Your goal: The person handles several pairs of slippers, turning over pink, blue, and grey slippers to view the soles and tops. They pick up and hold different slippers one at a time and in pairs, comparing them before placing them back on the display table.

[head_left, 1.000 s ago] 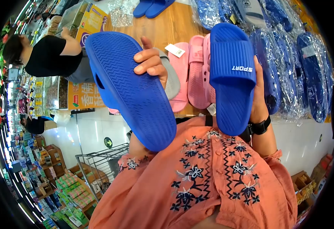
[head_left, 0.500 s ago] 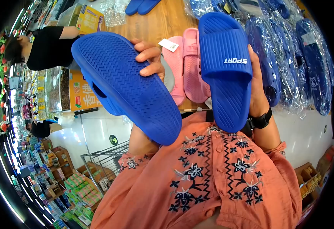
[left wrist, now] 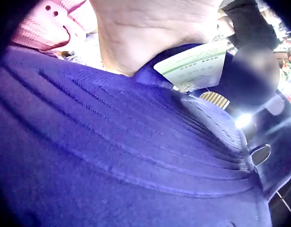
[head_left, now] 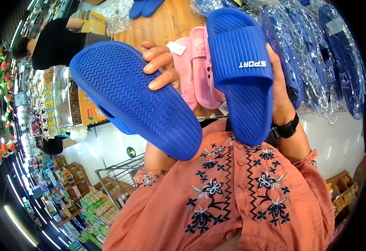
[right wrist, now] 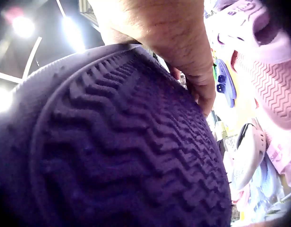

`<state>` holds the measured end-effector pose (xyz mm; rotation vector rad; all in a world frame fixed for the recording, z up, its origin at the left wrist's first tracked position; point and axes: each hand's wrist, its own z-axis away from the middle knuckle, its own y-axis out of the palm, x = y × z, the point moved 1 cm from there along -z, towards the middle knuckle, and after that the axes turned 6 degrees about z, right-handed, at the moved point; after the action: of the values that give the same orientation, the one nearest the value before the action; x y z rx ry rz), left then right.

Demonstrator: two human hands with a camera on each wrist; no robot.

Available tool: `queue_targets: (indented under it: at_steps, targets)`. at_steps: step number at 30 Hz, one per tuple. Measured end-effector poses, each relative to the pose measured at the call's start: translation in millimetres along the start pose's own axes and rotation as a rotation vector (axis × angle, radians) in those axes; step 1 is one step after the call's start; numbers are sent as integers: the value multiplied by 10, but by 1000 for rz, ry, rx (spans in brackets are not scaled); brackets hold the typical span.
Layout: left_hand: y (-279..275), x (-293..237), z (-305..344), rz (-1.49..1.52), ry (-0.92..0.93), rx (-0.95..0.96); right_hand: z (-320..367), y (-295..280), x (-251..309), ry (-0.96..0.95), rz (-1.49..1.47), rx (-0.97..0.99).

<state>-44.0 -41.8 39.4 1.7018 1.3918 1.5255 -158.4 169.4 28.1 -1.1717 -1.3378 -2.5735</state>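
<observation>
My left hand (head_left: 162, 69) grips a blue slide sandal (head_left: 128, 92) by its edge, with fingers over the sole. That zigzag-patterned sole faces up in the head view, and the slide slants toward the lower right. In the left wrist view its ribbed footbed (left wrist: 126, 137) shows, with a white paper tag (left wrist: 195, 66) near the palm. A matching slide (head_left: 241, 71) stands almost upright beside it, its strap marked SPORT. My right hand (head_left: 281, 92) holds that one along its right edge, fingers mostly hidden behind. Its zigzag sole (right wrist: 126, 142) fills the right wrist view.
Pink sandals (head_left: 204, 69) and a white tag (head_left: 176, 47) lie on the wooden table (head_left: 172, 19) behind the slides. Plastic-wrapped blue slippers (head_left: 321, 67) cover the right side. A wire cart (head_left: 124, 169) stands at lower left; a person in black (head_left: 59, 44) is beyond the table.
Both slides have shifted left in the head view, and the left one leans further over. The table goods have moved up and left in the picture. Both holds stay the same.
</observation>
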Motion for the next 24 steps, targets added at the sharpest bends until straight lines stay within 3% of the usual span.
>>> queue_targets:
  at_steps: [8, 24]
  targets:
    - [-47, 180, -28, -8, 51, -11, 92, -18, 85, 62, -43, 21]
    - [-163, 209, 56, 50, -101, 62, 218, 33, 176, 95, -30, 174]
